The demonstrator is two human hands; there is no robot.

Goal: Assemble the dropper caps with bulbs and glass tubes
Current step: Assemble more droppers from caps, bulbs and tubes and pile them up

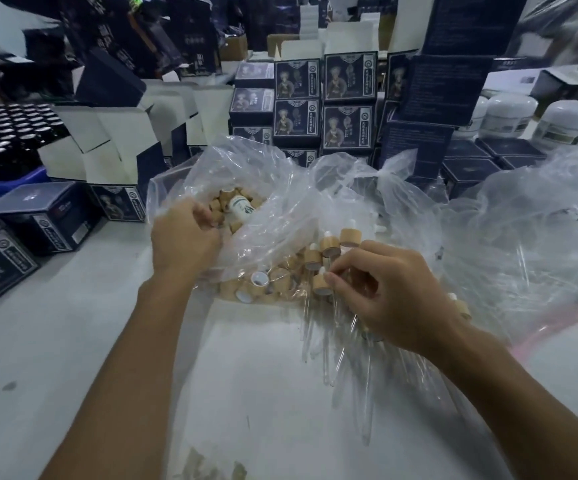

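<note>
A clear plastic bag (273,188) lies open on the table, full of loose wooden dropper caps (273,282). My left hand (185,237) reaches into the bag's mouth with its fingers curled among the caps; what they hold is hidden. My right hand (387,292) pinches an assembled dropper (320,284), a wooden cap with a white bulb and a glass tube. Several finished droppers (336,242) stand beside it. Loose glass tubes (343,355) lie on the table under my right wrist. A white labelled bottle (240,206) lies inside the bag.
Dark blue printed boxes (348,98) are stacked behind the bag, with open white-lined cartons (107,143) at the left. A tray of dark bottles (7,129) sits far left. White jars (571,124) stand at the right. More crumpled clear bags (522,230) lie at the right.
</note>
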